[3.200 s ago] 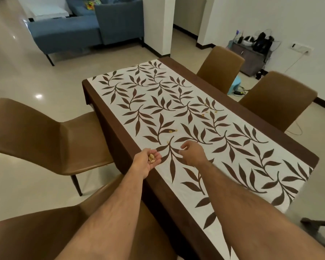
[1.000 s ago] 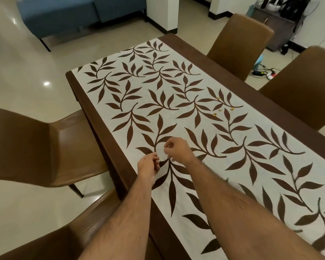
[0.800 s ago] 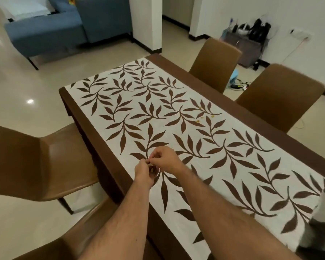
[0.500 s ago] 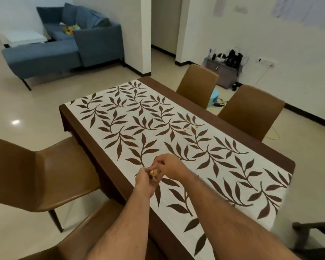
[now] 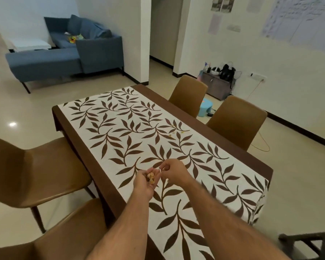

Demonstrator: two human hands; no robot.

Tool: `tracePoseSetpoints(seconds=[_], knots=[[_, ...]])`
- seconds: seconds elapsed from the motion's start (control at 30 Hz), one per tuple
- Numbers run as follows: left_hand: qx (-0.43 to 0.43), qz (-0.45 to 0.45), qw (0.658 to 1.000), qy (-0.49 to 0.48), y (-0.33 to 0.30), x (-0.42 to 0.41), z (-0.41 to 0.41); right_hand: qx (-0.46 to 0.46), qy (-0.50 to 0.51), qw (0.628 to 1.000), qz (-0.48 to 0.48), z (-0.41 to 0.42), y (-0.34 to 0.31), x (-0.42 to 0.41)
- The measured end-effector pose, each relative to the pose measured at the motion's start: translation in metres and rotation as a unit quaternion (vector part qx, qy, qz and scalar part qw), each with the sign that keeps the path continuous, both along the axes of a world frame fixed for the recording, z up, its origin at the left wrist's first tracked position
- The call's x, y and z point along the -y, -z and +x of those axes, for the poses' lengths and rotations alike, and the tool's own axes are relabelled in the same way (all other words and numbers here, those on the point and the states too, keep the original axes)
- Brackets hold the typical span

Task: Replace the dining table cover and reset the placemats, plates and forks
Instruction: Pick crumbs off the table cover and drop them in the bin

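A white cover with brown leaf prints (image 5: pixel 143 139) lies along the dark brown dining table (image 5: pixel 83 147). My left hand (image 5: pixel 145 182) is cupped palm up over the table's near edge and holds several small yellow crumbs (image 5: pixel 150 178). My right hand (image 5: pixel 174 171) hovers just right of it, fingertips pinched together at the left palm; whether they hold a crumb I cannot tell. More yellow crumbs (image 5: pixel 174 131) lie scattered on the cover toward the far side. No placemats, plates or forks are in view.
Brown chairs stand around the table: two on the left (image 5: pixel 36 171) (image 5: pixel 64 235), two on the far side (image 5: pixel 189 92) (image 5: pixel 236 121). A blue sofa (image 5: pixel 64 53) sits beyond. A low cabinet with cables (image 5: pixel 218 83) stands by the right wall.
My right hand picked crumbs off the cover and brought them to my cupped left palm. My head has lifted, showing more of the room.
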State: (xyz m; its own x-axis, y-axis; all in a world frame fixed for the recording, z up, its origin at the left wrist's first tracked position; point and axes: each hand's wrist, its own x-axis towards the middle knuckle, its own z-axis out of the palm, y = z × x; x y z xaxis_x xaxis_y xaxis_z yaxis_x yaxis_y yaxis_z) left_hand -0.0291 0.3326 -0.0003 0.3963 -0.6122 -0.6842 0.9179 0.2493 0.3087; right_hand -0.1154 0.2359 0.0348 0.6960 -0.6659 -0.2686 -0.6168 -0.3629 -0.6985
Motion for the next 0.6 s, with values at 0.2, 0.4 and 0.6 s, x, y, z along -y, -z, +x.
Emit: tracePoseSetpoints(seconds=[0.2,0.4,0.6], knots=[[-0.027,0.002,0.99,-0.137,0.011,0.016,-0.028,0.045,-0.079,0.996,0.008,-0.008,0.011,0.019],[-0.009,0.026,0.983,-0.183,0.007,0.022,-0.053,0.062,-0.129,0.99,0.014,-0.014,0.016,0.033],[0.019,0.026,0.988,-0.152,0.001,0.042,-0.052,0.071,-0.126,0.989,-0.014,-0.02,0.005,0.05]])
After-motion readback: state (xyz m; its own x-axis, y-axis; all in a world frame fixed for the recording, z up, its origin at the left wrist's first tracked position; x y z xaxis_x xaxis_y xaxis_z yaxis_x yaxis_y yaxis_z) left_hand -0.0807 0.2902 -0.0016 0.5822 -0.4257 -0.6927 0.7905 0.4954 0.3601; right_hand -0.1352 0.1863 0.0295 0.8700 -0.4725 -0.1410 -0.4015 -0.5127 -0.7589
